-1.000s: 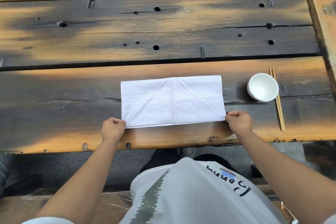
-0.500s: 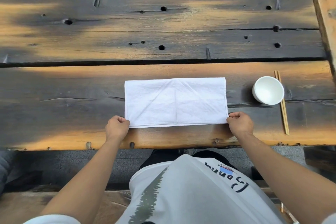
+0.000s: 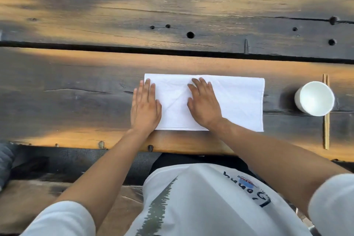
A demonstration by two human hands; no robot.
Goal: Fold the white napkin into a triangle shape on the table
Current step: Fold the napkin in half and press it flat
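While flat on the white napkin (image 3: 235, 101) near the table (image 3: 76, 101) front edge, left hand (image 3: 145, 109) and right hand (image 3: 205, 105) pressing, fingers straight, gripping nothing. Smoothing the rectangle, seemingly. Next, probably: lifting a corner, folding diagonally.

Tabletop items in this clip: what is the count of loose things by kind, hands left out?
Napkin: 1, white, lying as a rectangle, both hands flat on it
Bowl: 1, white, right of the napkin
Chopsticks: 2, wooden, lying together beside the bowl
Total: 4 on the wooden table
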